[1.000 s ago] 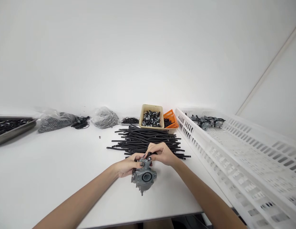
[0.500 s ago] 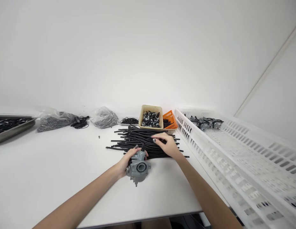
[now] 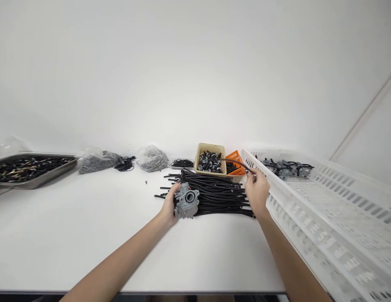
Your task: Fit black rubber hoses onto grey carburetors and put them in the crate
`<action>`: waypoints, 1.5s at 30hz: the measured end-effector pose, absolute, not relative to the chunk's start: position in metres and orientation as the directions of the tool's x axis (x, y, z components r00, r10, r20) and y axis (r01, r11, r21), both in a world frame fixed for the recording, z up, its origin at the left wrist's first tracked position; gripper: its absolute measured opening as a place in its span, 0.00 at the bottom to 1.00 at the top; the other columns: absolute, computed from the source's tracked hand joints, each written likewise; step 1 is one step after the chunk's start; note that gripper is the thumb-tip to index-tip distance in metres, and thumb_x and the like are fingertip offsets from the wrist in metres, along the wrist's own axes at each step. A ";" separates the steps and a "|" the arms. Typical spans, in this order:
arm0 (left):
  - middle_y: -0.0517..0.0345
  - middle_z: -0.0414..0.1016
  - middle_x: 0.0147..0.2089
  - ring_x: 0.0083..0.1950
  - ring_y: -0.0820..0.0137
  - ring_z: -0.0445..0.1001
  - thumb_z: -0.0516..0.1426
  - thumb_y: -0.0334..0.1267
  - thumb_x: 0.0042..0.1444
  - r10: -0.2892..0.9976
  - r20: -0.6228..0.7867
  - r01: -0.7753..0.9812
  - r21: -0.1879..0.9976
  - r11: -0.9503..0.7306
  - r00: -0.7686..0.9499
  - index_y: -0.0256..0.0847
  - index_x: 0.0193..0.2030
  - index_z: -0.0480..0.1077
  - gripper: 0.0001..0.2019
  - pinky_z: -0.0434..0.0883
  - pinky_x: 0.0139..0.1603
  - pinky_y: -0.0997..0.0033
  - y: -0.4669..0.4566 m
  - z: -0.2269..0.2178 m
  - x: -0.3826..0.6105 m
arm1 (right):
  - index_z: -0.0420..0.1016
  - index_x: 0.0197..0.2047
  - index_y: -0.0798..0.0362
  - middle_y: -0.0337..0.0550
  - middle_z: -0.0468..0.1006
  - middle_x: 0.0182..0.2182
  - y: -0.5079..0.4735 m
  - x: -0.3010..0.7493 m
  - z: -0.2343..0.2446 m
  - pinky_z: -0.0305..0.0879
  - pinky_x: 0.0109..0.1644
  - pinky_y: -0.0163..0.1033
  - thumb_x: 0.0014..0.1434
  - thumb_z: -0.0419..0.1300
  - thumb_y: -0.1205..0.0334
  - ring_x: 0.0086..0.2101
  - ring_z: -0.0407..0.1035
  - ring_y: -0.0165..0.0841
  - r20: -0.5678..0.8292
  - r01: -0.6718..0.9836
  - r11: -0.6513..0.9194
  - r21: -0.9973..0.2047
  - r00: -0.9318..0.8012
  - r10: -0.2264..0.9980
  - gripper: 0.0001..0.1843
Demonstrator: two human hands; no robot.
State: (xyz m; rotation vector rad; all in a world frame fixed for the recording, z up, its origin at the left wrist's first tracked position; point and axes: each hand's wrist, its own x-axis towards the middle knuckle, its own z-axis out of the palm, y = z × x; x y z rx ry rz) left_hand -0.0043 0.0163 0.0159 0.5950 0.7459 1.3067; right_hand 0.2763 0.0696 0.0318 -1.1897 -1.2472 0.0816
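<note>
My left hand [image 3: 169,205] grips a grey metal carburetor [image 3: 186,200] with a round bore, held just above the white table [image 3: 88,235] at the near edge of a pile of black rubber hoses [image 3: 214,193]. My right hand [image 3: 257,189] is lifted at the right end of that pile. Its fingers pinch one thin black hose [image 3: 236,163], which arcs up and to the left over the small bins.
Behind the hoses stand a beige bin of black and silver small parts [image 3: 210,159] and an orange basket [image 3: 236,165]. A long white slotted crate [image 3: 324,209] with several carburetors [image 3: 285,168] lies at the right. A metal tray [image 3: 28,170], bags of parts [image 3: 96,162] and black rings [image 3: 182,162] sit at the back.
My right hand left the carburetor, reached over the pile and has lifted one hose to the right. My left hand moved the carburetor farther away to the pile's edge. The view shifted.
</note>
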 end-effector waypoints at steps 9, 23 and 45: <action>0.60 0.78 0.28 0.32 0.64 0.80 0.60 0.48 0.53 0.974 -0.128 -0.688 0.725 -0.037 -0.187 0.40 0.36 0.72 0.12 0.75 0.32 0.68 0.021 0.028 -0.008 | 0.67 0.34 0.51 0.44 0.78 0.29 0.048 0.209 0.022 0.67 0.27 0.38 0.53 0.66 0.38 0.24 0.69 0.31 0.459 0.002 0.463 -0.886 0.136 0.878 0.24; 0.60 0.78 0.28 0.29 0.67 0.77 0.61 0.47 0.48 0.956 -0.081 -0.685 0.715 -0.140 -0.281 0.40 0.29 0.71 0.12 0.74 0.33 0.70 0.021 0.026 -0.003 | 0.77 0.37 0.51 0.44 0.83 0.39 0.023 0.169 -0.002 0.76 0.44 0.40 0.57 0.68 0.45 0.39 0.77 0.34 0.369 -0.225 0.321 -0.920 -0.223 0.902 0.17; 0.63 0.74 0.26 0.28 0.71 0.71 0.62 0.49 0.45 0.908 -0.086 -0.648 0.729 -0.222 -0.409 0.41 0.27 0.70 0.14 0.69 0.29 0.73 0.021 0.025 -0.002 | 0.63 0.30 0.48 0.48 0.83 0.47 0.010 0.154 -0.002 0.61 0.68 0.54 0.52 0.71 0.42 0.58 0.71 0.42 0.235 -0.310 0.131 -0.942 -0.327 0.915 0.25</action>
